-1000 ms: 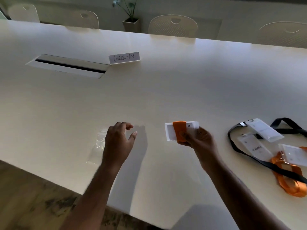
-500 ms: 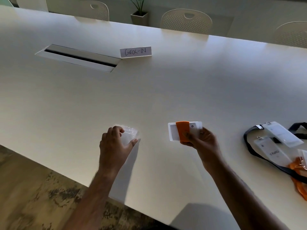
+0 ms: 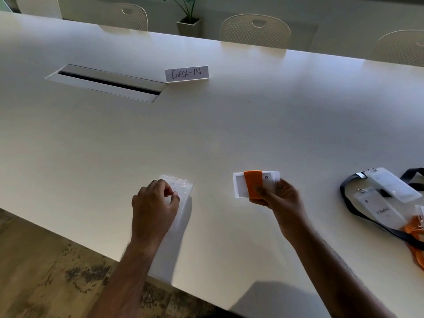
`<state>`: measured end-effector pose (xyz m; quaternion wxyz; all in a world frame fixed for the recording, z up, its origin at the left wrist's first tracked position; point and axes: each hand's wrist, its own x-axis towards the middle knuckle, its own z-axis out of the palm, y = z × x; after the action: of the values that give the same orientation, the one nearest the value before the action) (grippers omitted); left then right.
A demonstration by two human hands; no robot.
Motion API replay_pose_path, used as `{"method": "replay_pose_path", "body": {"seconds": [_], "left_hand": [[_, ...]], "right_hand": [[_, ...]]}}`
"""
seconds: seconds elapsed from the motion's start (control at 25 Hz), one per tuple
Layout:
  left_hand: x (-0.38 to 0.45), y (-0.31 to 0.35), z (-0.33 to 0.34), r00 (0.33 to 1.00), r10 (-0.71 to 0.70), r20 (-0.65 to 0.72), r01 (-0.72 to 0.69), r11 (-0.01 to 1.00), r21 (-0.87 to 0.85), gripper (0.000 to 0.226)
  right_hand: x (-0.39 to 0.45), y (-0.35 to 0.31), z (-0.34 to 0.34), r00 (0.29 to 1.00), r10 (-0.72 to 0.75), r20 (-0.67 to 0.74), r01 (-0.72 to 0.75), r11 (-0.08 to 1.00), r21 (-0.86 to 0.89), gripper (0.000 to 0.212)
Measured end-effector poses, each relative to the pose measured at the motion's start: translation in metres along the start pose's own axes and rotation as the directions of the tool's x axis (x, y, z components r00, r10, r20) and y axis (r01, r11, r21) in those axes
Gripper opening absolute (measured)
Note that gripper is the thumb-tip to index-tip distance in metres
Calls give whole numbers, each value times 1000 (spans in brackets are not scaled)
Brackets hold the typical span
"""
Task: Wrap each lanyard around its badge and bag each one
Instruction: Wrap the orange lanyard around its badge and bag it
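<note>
Obs., near edge of desk (image 3: pixel 229 138) first.

L hand (image 3: pixel 154 204): fingers curled, thumb + forefinger pinching the edge of a clear bag (image 3: pixel 181 187). Bag looks lifted a little off the desk top near the near edge, left of centre; cannot tell if its mouth is open yet. It appears empty.

R hand (image 3: pixel 278 196): fingers wrapped round a wrapped badge (image 3: pixel 239 186), thumb pressing on the orange lanyard (image 3: pixel 253 185) wound in a tidy band across the badge's middle. Held above the desk, apart from the bag, to its right. So wrap step for this unit = done; bagging = not yet.

Toward the right edge: loose pile, unprocessed. Black lanyard (image 3: pixel 358 211) looped on the desk w/ a clear-sleeved badge at its clip; a second badge (image 3: pixel 379 211), w/ name text too small to read surely, lies on top; a further orange strap (image 3: pixel 413 232) partly cut off by the frame. Looks like 2–3 units left, exact count unclear.

No bagged unit visible anywhere on the desk. Est. progress: early, first unit approx. half through.

Far half of desk: cable slot (image 3: pixel 107 82) left of centre, "CHECK-IN" card (image 3: pixel 187 74) just beside its right end. Beyond far edge: chairs (image 3: pixel 254 31), potted plant (image 3: pixel 189 19).

Next, by judgement: open bag mouth, slide badge in w/o loosening the wrap.
</note>
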<state>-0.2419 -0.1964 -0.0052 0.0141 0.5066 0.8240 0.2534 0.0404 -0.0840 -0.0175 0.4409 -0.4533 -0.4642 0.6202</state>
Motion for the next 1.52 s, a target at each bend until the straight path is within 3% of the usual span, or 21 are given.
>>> {"method": "replay_pose_path", "body": {"seconds": [0.48,0.72,0.88,1.08,1.28,1.44,1.52], "left_hand": [[27,41,-47,940,271,-206,-186,916,355,14],[31,93,-35,888,406,-214,-338,894,293,10],[24,131,-15,858,484,-172,-445,868,219,11],[12,169,8,829,545,-124,-536,838,104,10],[-11,203,43,763,640,-88,-640,768,25,8],[-37,218,72,749,660,-61,-662,745,-80,10],[-51,227,82,761,647,-40,-644,749,-157,11]], "right_hand": [[-2,-2,-3,1000,4,-3,-4,1000,24,41],[-9,-5,-31,999,-2,-43,5,998,58,39],[-15,-8,-57,997,-31,-73,39,993,110,17],[-25,-13,-92,991,-42,-126,58,990,125,17],[-40,-16,-132,980,-42,-194,74,985,158,26],[-50,-18,-161,974,-29,-223,73,979,189,58],[-54,-19,-173,966,-15,-257,66,979,191,49]]}}
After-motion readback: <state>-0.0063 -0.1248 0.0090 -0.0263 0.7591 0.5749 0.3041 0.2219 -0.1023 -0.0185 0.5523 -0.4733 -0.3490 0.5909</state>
